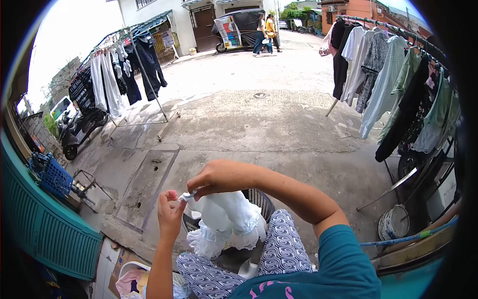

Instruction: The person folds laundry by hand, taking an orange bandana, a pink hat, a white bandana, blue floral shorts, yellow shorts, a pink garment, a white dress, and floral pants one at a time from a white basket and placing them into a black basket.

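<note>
A white ruffled garment hangs in front of my knees, its frilly lower edges spread over a dark basket. My right hand is closed, pinching a small white end of cloth that seems to belong to this garment. Just left of it, my left hand has its thumb and fingers pinched at the same white end. The fine detail between the fingertips is too small to make out. Part of the basket is hidden behind the garment.
Clothes hang on a rack at the left and on a pole at the right. A tub of laundry is by my left side. A blue crate, a bucket and a scooter stand around. Two people walk past a covered tricycle.
</note>
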